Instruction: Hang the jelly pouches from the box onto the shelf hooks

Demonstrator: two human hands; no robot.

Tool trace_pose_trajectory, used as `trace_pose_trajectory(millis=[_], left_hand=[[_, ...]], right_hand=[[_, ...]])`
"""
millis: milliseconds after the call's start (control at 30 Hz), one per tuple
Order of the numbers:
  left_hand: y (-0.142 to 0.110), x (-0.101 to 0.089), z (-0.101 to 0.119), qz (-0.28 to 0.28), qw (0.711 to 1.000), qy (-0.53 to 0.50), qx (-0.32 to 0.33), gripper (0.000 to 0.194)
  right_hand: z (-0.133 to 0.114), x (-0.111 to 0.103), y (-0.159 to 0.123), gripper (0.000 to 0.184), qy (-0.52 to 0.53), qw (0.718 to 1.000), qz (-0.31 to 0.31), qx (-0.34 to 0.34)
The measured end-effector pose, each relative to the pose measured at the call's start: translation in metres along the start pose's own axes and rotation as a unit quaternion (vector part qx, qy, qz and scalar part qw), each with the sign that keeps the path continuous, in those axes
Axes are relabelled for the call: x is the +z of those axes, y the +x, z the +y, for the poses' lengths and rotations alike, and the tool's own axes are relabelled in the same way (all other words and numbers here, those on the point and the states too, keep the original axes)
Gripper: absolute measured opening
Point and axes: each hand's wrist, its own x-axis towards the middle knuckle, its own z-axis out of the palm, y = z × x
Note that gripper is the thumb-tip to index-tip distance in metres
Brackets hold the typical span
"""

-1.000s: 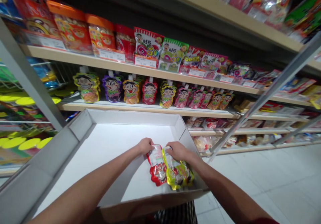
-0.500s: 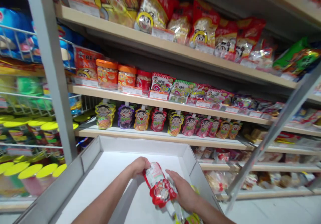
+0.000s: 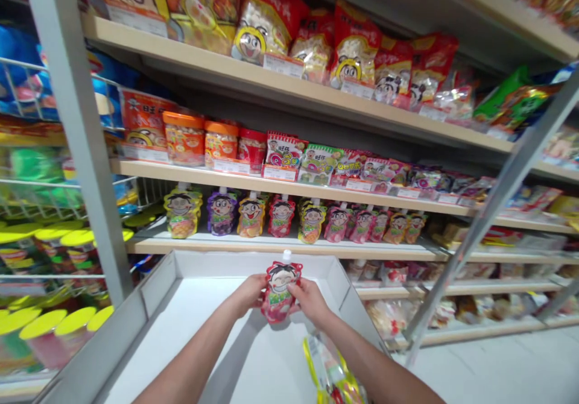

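Note:
Both of my hands hold a red spouted pouch (image 3: 277, 298) upright over the white box, its cartoon front toward me and its white cap on top. My left hand (image 3: 251, 294) grips its left edge, and my right hand (image 3: 310, 298) pinches the right edge with the thumb on the front. Under my right forearm, a yellow-edged pouch (image 3: 332, 368) lies in the shallow white box (image 3: 194, 331), partly hidden by the arm. Just behind the box, a row of similar pouches stands on a shelf, among them a red one (image 3: 281, 216) and a purple one (image 3: 221, 212).
Above the pouches, a shelf carries orange-lidded jars (image 3: 183, 138) and candy bags (image 3: 319, 164). Higher up are red snack bags (image 3: 355, 42). A grey post (image 3: 76, 132) rises at left, beside yellow-lidded tubs (image 3: 43, 328). A slanted metal post (image 3: 488, 223) crosses the right side.
The red pouch has been turned from spout-down to upright, front toward me, and raised toward the shelf. My right hand has closed on its edge. The yellow-edged pouch shows more now.

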Motion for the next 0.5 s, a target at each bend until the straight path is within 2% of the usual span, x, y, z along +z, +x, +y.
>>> trace_pose_trajectory(millis=[133, 233, 367, 500], left_hand=[[0.0, -0.002, 0.002, -0.009, 0.996, -0.086, 0.016, 0.02], [-0.002, 0.001, -0.001, 0.004, 0.997, -0.074, 0.014, 0.022], [0.002, 0.006, -0.01, 0.093, 0.995, -0.009, 0.028, 0.017], [0.014, 0.003, -0.021, 0.164, 0.976, 0.1, 0.102, 0.012]], right_hand=[[0.008, -0.002, 0.006, 0.032, 0.004, 1.0, 0.026, 0.008], [0.02, -0.002, 0.009, 0.026, -0.003, 0.998, 0.058, 0.028], [0.034, -0.002, 0.01, 0.025, 0.001, 0.997, 0.078, 0.026], [0.038, -0.004, 0.004, 0.023, 0.037, 0.996, 0.072, 0.028]])
